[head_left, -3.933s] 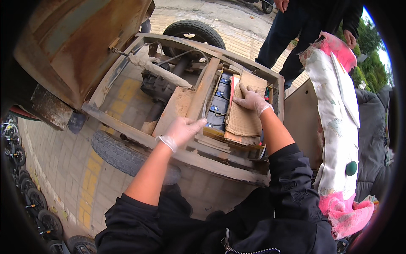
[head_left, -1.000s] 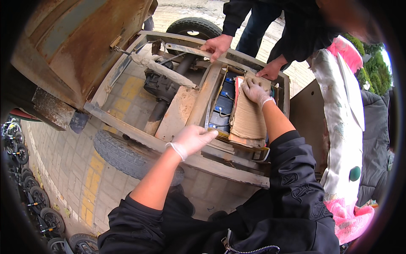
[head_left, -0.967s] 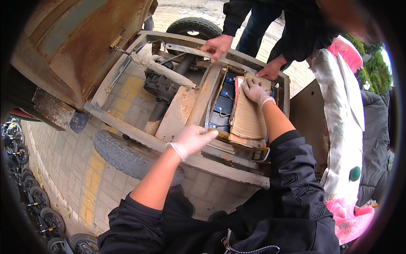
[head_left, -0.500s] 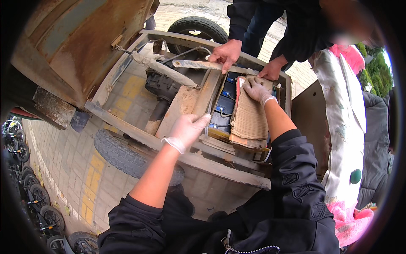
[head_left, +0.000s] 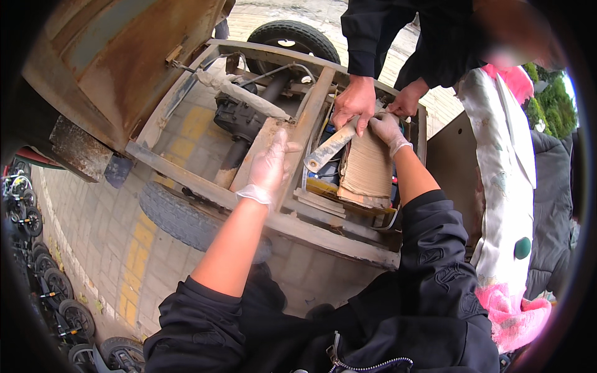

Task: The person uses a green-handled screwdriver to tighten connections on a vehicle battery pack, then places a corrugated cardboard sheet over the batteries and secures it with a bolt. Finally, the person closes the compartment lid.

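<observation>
Far left: row of parked two-wheelers (head_left: 59, 292) along the rim of the view. Next, a raised rusty metal panel (head_left: 127, 71) beside the left edge of a metal frame (head_left: 329, 238). Grey tyre (head_left: 180, 214) lies outside the frame's near edge; dark tyre (head_left: 295, 42) outside its far edge. Within the frame's left part: axle with dark housing (head_left: 239, 118), brick paving visible below.

Left hand (head_left: 270, 163), thin translucent glove: fingers extended, thumb apart, nothing held. It is over the tan board and crossbar (head_left: 316, 105) near mid-frame; contact with them cannot be told.

Right of crossbar: blue-black batteries (head_left: 331, 176), partly covered. Flat metal strip (head_left: 329, 149) slants over them, its near end pointing toward the near edge; its far end is grasped by a co-worker's hand (head_left: 356, 104).

Stacked cardboard (head_left: 368, 171): on the battery bay, between crossbar and the frame's right edge. Right hand (head_left: 388, 129), same kind of glove, at the cardboard's far end, fingers bent; whether they pinch anything cannot be told. Co-worker's other hand (head_left: 407, 99) just beyond, near the frame's far right corner.

Far right, outside the right edge: white padded cushion (head_left: 505, 177) with pink fabric (head_left: 513, 318) at both ends; grey quilted cover (head_left: 550, 205) beside it.
</observation>
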`<state>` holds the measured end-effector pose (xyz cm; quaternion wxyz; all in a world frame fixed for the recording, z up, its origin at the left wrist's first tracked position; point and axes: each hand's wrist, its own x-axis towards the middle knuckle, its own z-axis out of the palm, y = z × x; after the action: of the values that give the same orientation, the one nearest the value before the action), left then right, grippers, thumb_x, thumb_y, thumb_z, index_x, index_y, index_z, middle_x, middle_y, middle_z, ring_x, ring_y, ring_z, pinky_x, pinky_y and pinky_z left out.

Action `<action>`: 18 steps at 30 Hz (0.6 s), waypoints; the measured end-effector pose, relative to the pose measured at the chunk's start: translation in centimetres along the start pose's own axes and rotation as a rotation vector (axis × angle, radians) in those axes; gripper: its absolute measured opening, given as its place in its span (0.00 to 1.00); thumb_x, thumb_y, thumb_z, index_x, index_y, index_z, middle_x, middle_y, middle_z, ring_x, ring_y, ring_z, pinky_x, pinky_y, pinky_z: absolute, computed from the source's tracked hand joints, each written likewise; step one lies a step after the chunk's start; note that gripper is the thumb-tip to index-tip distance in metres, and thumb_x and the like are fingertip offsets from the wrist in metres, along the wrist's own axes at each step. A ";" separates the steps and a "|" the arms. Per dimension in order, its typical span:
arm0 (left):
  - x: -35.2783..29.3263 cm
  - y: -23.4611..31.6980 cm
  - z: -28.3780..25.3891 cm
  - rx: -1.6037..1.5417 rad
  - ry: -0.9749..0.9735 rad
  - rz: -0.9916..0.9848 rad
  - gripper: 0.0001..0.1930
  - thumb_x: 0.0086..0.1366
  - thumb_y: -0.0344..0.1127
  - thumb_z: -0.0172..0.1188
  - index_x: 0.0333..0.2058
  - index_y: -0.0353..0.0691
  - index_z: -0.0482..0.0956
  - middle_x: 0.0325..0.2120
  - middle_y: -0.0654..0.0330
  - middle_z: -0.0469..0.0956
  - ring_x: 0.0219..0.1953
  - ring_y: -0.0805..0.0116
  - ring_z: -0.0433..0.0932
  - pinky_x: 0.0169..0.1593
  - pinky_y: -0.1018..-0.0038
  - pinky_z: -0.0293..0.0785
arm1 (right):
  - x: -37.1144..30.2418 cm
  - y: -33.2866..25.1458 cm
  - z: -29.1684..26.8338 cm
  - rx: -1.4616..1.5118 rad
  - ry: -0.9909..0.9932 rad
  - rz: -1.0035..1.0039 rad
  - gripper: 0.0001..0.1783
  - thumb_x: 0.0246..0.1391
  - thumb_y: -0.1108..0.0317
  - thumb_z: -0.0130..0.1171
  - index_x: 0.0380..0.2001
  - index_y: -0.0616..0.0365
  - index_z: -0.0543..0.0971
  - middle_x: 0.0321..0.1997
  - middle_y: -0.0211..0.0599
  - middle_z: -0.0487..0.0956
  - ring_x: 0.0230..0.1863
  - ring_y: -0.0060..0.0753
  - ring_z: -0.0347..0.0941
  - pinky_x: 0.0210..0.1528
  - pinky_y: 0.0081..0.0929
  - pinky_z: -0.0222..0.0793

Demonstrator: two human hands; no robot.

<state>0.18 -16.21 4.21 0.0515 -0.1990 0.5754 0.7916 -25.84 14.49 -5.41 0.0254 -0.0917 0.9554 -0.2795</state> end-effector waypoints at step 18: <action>0.0 -8.0 5.1 0.752 -0.482 0.070 0.32 0.65 0.65 0.59 0.40 0.35 0.86 0.32 0.51 0.85 0.36 0.63 0.83 0.45 0.67 0.76 | -24.9 -8.1 -1.4 0.858 -0.100 0.408 0.16 0.61 0.61 0.64 0.39 0.66 0.80 0.24 0.25 0.76 0.19 0.14 0.64 0.22 0.17 0.58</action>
<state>1.36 -8.76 -1.61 0.2261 0.0430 0.8013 0.5522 -0.26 13.26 0.06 0.1613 0.1031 0.7500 -0.6332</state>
